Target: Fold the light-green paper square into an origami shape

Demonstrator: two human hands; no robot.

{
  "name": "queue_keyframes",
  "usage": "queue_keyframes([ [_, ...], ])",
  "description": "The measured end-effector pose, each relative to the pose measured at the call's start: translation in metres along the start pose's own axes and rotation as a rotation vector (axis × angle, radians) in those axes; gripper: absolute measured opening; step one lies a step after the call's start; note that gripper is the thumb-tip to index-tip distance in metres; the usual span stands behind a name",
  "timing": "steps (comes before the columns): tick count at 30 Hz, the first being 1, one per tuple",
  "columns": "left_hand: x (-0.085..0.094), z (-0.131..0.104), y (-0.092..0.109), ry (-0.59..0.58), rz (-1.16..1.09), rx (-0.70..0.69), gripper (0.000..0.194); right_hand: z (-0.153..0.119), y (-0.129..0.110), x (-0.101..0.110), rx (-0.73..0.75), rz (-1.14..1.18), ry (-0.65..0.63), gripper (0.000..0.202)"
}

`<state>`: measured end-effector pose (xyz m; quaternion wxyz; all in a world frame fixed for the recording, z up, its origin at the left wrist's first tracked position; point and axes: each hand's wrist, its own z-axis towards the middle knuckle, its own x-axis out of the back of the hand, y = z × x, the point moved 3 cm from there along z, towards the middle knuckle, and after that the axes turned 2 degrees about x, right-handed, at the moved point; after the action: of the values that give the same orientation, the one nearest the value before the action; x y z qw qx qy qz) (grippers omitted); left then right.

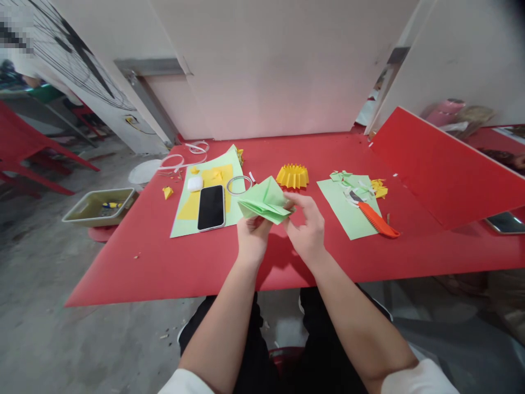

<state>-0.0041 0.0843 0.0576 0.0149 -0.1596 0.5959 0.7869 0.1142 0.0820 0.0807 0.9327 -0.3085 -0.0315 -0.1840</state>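
Observation:
A piece of folded light-green paper [264, 198], with several layers and points, is held above the red table between my hands. My left hand [253, 235] grips it from below, its fingers partly hidden under the paper. On the right edge, my right hand [305, 224] pinches the paper between thumb and fingers. Just behind stands a pleated yellow paper piece [292, 176]. A black-screened phone [211, 208] lies to the left on green and yellow sheets, near a roll of tape [239, 185]. Right of my hands, an orange-handled cutter [375, 218] rests on a green sheet [346, 216].
The red table [184, 268] meets a pale wall [266, 71]. A white case [195, 184] and a white strap [176, 163] lie at left. A red board [447, 169] leans up at right. A plastic bin [100, 207] stands beyond the table's left edge, near a red chair [33, 142].

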Motion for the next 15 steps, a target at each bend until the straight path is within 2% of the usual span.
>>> queue_keyframes([
  [3,0.003,0.000,0.001,0.004,0.109,-0.050,0.019,0.002,0.001,0.000,-0.057,0.032,-0.072,0.025],
  [5,0.004,0.001,0.002,-0.011,0.163,-0.079,0.016,0.002,0.004,0.001,-0.122,0.098,-0.106,0.023],
  [8,0.002,0.002,0.001,-0.040,0.117,-0.078,0.015,0.003,0.009,0.000,-0.213,0.236,-0.135,0.018],
  [12,-0.001,0.004,-0.001,-0.060,-0.037,0.010,0.042,0.002,0.016,0.000,-0.314,0.346,-0.113,0.011],
  [15,-0.001,0.003,0.000,-0.124,-0.015,0.067,0.058,0.001,0.018,0.001,-0.323,0.395,-0.130,0.012],
])
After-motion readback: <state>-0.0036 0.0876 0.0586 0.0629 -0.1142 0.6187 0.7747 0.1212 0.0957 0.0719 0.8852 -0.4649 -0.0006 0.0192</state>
